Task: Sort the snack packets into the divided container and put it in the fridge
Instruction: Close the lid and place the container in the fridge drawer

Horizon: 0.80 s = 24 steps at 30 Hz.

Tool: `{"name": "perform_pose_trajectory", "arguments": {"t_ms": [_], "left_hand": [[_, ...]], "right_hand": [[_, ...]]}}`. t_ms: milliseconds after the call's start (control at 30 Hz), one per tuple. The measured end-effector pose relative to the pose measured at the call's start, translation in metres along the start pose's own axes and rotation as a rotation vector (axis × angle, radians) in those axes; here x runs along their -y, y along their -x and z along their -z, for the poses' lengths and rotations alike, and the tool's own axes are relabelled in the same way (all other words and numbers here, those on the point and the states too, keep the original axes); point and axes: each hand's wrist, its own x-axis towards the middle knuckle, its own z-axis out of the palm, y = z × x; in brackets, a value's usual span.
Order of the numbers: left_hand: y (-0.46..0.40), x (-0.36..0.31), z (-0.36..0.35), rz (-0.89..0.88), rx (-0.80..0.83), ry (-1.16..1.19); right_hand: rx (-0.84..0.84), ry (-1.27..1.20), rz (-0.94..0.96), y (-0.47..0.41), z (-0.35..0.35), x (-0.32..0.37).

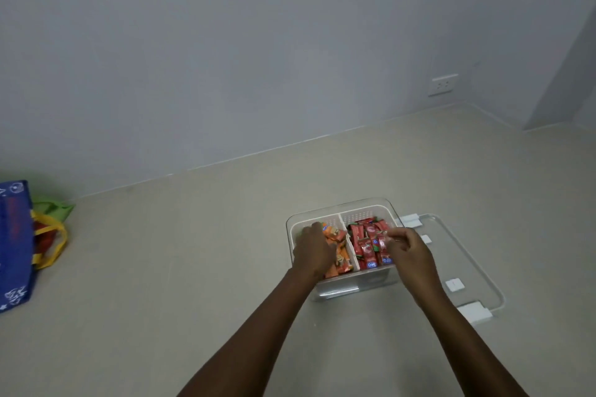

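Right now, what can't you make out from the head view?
- Orange packets: partly hidden under the left hand.
- Right hand: whether its grip holds a red packet is too small to tell.
- Blue bag: cut off by the left edge.
- Fridge: out of view.

A person's two bare hands reach into a clear divided container [338, 209] on a beige floor. The left hand [313, 251] lies over the orange packets [338, 248] in the left compartment; the right hand [409, 250], fingers curled, pinches among the red packets [366, 242] in the right one. The clear lid [464, 255] lies at the container's three o'clock, touching it. A blue bag [14, 245] stands well apart at nine o'clock. A wall socket [443, 85] sits at one o'clock.
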Motion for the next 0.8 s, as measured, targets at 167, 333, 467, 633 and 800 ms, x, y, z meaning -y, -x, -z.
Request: {"name": "perform_pose_trajectory", "arguments": {"t_ms": [167,333,467,633,800], "left_hand": [[0.004,-0.034,-0.032,-0.394,-0.172,-0.141],[-0.011,-0.087,-0.081,-0.744,-0.077,-0.199],[-0.032,-0.123,-0.121,-0.883,0.056,-0.278],[-0.085,-0.164,-0.156,-0.701,0.232,-0.668],[-0.130,-0.179,-0.177,-0.312,0.438,-0.700]], "right_hand": [[-0.367,0.073,0.063,0.003,0.038,-0.059],[-0.481,0.280,-0.099,0.005,0.058,-0.134],[-0.494,0.231,-0.320,0.007,0.067,-0.172],[-0.507,0.143,-0.382,0.007,0.070,-0.190],[-0.538,0.080,-0.406,0.005,0.082,-0.197]]}}
